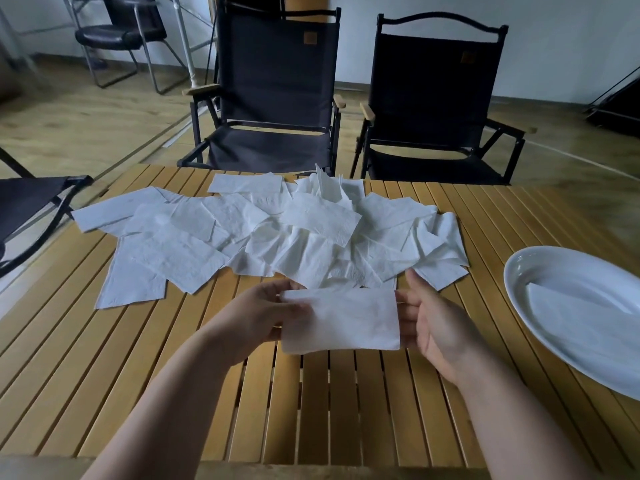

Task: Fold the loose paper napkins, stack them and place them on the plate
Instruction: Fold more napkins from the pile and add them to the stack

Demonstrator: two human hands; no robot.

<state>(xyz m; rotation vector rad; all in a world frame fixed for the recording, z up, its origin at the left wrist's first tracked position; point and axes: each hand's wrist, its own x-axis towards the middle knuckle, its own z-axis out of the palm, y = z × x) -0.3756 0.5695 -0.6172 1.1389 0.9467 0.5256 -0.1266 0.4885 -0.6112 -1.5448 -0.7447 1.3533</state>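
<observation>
Napkin (341,318) between hands, pile (277,233) behind.

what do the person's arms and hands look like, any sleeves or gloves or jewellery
Both forearms are bare right down to the bottom edge of the picture, so no sleeve or cuff shows. The left hand and the right hand wear no gloves. No ring, watch or bracelet shows on the fingers or wrists in this view. Fingernails are too indistinct to describe.

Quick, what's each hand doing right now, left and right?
Left hand: closed on the left edge of the folded napkin, held above the table.
Right hand: pinching the same napkin's right edge, palm mostly open.
</observation>
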